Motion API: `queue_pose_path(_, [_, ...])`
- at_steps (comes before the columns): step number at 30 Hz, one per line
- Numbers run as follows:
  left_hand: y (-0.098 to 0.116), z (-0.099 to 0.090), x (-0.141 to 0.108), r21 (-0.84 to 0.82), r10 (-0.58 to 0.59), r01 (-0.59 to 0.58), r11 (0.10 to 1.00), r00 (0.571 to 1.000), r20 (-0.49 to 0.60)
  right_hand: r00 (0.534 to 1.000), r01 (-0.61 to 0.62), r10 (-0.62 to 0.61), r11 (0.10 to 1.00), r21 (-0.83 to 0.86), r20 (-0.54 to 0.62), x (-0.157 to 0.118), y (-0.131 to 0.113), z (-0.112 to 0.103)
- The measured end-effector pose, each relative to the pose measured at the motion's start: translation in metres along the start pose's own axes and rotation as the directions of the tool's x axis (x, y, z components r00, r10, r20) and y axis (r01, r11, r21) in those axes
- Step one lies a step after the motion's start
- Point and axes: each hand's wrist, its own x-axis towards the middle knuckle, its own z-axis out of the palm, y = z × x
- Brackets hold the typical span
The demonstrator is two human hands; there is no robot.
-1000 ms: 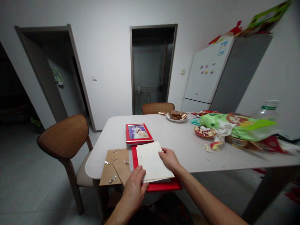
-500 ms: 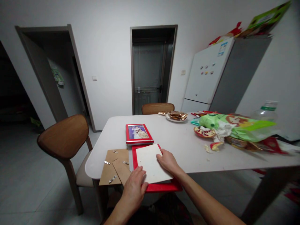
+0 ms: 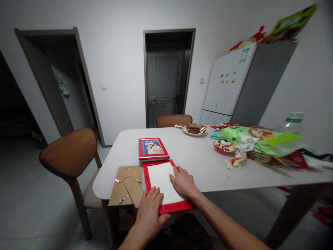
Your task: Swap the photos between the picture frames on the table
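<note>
A red picture frame (image 3: pixel 146 176) lies face down at the table's near edge, with a white backing sheet (image 3: pixel 161 177) inside its border. My left hand (image 3: pixel 151 210) rests flat over the near left corner, fingers stretched and thumb along the front edge. At the right side, my right hand (image 3: pixel 183 181) grips the frame, its thumb on the sheet and its bent fingers over the border. A second red frame with a photo (image 3: pixel 153 147) lies face up just beyond. To the left are two brown backing boards (image 3: pixel 118 189) with metal clips, one overlapping the other.
A plate of wrapped snacks (image 3: pixel 194 129) stands at the table's far side. On the right lie an opened pomegranate (image 3: pixel 225 147), peel pieces (image 3: pixel 238 161), a green bag (image 3: pixel 260 140) and a clear bottle (image 3: pixel 290 125). A wooden chair (image 3: pixel 69 152) stands left of the table.
The white sheet, earlier tilted and overlapping the frame's near border, now sits straight within the red border. My hands have moved slightly left with it and press at the frame's sides.
</note>
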Motion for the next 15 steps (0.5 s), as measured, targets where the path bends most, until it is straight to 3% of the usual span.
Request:
queue_pose_path(7, [0.0002, 0.0014, -0.0008, -0.007, 0.012, -0.012, 1.000, 0.999, -0.031, 1.000, 0.004, -0.005, 1.000, 0.030, 0.031, 0.0023, 0.0040, 0.0000])
queue_pose_path(15, [-0.0015, 0.0037, -0.0030, -0.038, 0.024, -0.028, 0.999, 0.996, -0.081, 0.999, -0.038, 0.031, 0.972, 0.234, 0.031, 0.0015, 0.0048, -0.0043])
